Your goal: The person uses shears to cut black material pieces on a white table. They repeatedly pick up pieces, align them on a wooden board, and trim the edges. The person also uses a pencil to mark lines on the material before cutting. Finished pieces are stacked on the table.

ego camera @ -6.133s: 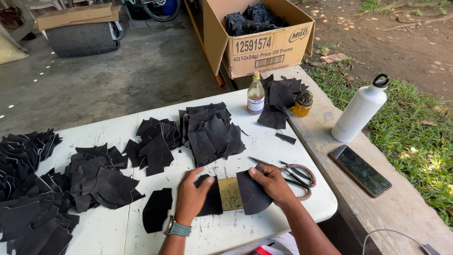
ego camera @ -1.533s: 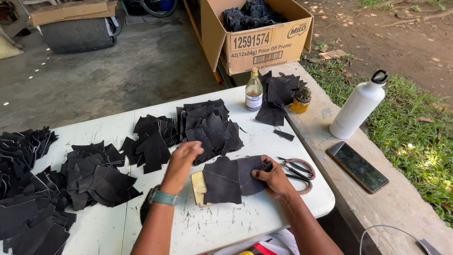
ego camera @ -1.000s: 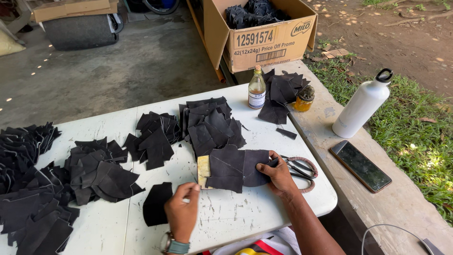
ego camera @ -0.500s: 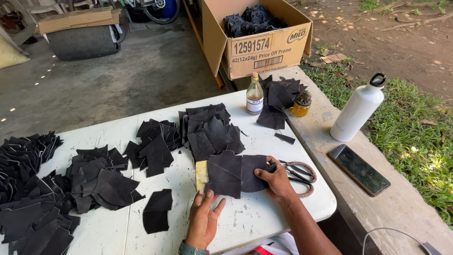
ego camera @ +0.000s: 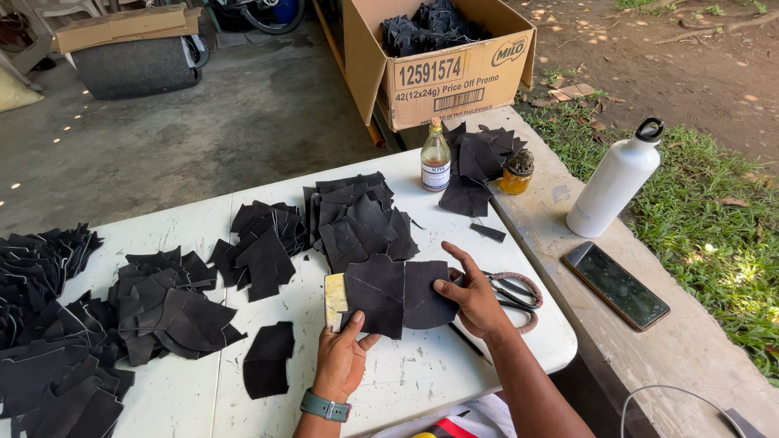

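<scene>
While the left hand (ego camera: 341, 361) pinches the near edge of two overlapped black leather pieces (ego camera: 396, 294), the right hand (ego camera: 475, 296) presses them flat, fingers spread, near the table's (ego camera: 422, 385) front edge.

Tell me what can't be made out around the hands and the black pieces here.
Head view only:
- Pale block: mostly covered by black pieces.
- Scissors: blades hidden behind right hand.
- Left hand fingers: tips tucked under the pieces.
- Cardboard box: contents too dark to tell.
</scene>
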